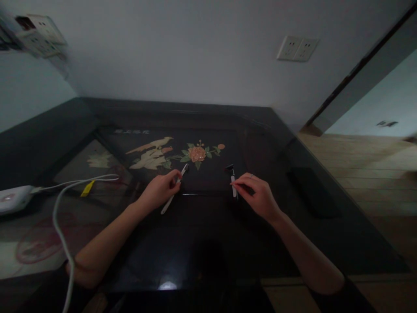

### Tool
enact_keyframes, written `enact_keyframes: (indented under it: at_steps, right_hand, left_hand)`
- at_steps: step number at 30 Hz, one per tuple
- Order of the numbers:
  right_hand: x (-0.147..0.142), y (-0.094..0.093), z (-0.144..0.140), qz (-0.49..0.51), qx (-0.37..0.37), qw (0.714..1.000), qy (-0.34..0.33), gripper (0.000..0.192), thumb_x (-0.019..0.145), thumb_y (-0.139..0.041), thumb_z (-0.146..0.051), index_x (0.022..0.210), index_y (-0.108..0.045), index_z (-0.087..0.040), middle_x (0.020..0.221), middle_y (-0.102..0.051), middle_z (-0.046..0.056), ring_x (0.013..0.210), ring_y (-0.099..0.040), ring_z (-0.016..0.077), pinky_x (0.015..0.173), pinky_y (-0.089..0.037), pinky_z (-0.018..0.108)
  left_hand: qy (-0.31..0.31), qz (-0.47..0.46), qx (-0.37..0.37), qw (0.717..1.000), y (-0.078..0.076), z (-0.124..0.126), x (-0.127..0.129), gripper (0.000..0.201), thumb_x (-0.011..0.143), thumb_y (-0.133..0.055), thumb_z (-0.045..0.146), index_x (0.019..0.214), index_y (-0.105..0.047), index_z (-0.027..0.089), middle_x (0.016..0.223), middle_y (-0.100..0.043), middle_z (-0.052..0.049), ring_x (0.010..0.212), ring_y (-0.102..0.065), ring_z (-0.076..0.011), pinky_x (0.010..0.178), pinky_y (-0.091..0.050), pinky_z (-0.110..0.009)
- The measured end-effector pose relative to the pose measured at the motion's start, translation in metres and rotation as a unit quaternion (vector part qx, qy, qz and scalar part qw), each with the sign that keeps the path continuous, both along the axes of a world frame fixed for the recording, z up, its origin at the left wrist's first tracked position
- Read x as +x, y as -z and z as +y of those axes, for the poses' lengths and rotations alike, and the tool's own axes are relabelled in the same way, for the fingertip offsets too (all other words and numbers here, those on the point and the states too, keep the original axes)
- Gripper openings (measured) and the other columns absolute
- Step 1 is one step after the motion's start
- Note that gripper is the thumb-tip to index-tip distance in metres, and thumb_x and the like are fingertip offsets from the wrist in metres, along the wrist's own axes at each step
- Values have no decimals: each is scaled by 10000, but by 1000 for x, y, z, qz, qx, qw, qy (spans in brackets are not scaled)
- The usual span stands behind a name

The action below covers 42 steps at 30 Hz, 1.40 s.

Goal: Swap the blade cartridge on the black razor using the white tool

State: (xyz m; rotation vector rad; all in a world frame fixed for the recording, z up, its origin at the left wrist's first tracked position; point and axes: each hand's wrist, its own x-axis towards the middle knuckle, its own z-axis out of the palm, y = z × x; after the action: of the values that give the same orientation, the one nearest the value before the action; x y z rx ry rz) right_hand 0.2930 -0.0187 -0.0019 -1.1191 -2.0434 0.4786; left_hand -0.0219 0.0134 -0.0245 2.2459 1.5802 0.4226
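Observation:
Between the thumb and fingers of my left hand (163, 188) is a white toothbrush (168, 204). Its dark-bristled head points away from me, and its handle slants back toward the near left. My right hand (256, 193), a ring on one finger, pinches a razor (233, 188) with a pale handle and a black head at the far end. Both hands are low over the dark glossy table (195, 217), a short distance apart. In the dim light I cannot tell whether the toothbrush and razor touch the surface.
Flower and bird artwork (196, 153) decorates the tabletop. At the left are a white device (14, 199), its white cable (58, 219) and a yellow tag (87, 188). A dark flat object (312, 191) lies at the right. Wall sockets (297, 48) are beyond the table.

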Motion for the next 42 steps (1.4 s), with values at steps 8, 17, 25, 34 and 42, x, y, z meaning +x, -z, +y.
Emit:
enact_keyframes:
  at_steps: [8,17,25,34,42]
  right_hand:
    - [-9,2,-6,-7,2,999,-40,128,941,-558,-222,905,-679,-202,847,-668,57,748,-628,179,690,-507,305]
    - [-14,4,-8,-24,-9,998,-58,146,949,-542,-217,912,-682,-212,865,-679,54,792,-642,187,723,-516,313]
    - [-19,8,-11,-27,-13,997,-73,148,944,-542,-193,919,-688,-207,877,-678,55,809,-645,193,737,-524,324]
    - [-27,11,-19,-36,-34,993,-104,135,926,-561,-159,919,-694,-188,886,-684,60,819,-655,192,754,-529,311]
    - [-36,15,-26,-42,-19,986,-162,131,918,-579,-145,916,-709,-157,852,-703,67,786,-656,183,706,-516,279]
  left_hand:
    - [-1,20,-2,1000,-7,-10,22,180,836,-488,230,917,-648,241,669,-632,13,593,-598,-164,563,-361,-241]
    - [-14,-32,-8,999,-16,6,69,131,818,-557,214,880,-670,192,660,-660,10,621,-628,-155,602,-423,-232]
    - [-16,-40,-7,999,-8,23,121,117,792,-593,152,872,-676,173,712,-700,-27,677,-668,-182,644,-472,-257]
    - [0,10,-14,1000,-4,20,124,140,848,-557,181,950,-652,162,817,-724,-79,763,-698,-230,718,-502,-309]
    - [3,55,-20,998,-7,20,127,172,901,-513,209,1004,-637,151,897,-724,-126,827,-708,-259,747,-510,-332]
